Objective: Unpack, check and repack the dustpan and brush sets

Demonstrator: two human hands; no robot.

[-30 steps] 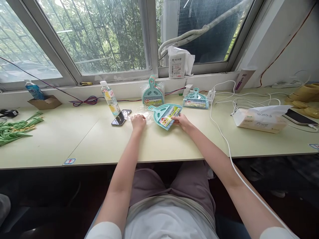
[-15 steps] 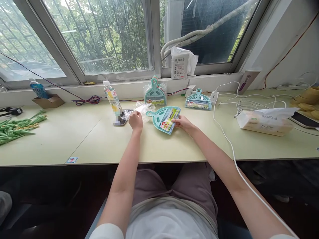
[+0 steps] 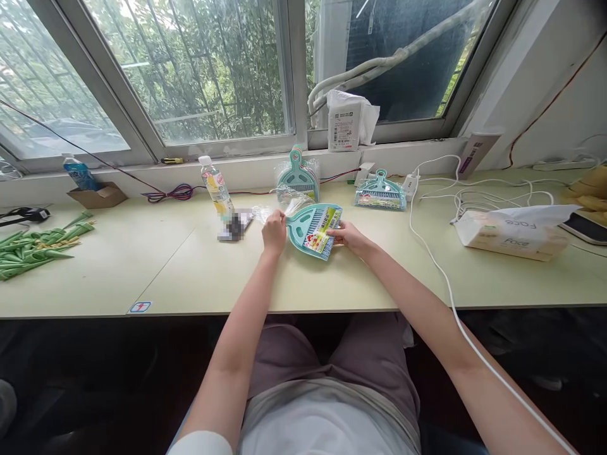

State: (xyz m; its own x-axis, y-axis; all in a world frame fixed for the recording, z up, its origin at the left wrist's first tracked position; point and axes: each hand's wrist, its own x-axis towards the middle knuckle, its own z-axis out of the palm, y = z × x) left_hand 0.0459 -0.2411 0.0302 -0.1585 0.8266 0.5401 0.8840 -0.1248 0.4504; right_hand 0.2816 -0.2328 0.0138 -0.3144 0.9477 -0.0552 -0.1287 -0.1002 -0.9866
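Left hand [image 3: 274, 234]: shifted right since half a second ago, closed on the clear bag [image 3: 294, 201] at the end of the dustpan [image 3: 313, 231] handle; cannot tell whether gripping the handle too.
Clear bag: bunched higher now, before the wrapped stack [image 3: 298, 169].
Right hand [image 3: 349, 237]: gripping the wide edge, as before.
Dustpan: over the table [image 3: 199, 278], between both hands; handle pointing left, long axis roughly left-right, dipping rightward.

Bottle [image 3: 218, 189] left of the dustpan set [image 3: 315, 232], tissue pack [image 3: 515, 237] right, dustpan stack [image 3: 296, 169] behind
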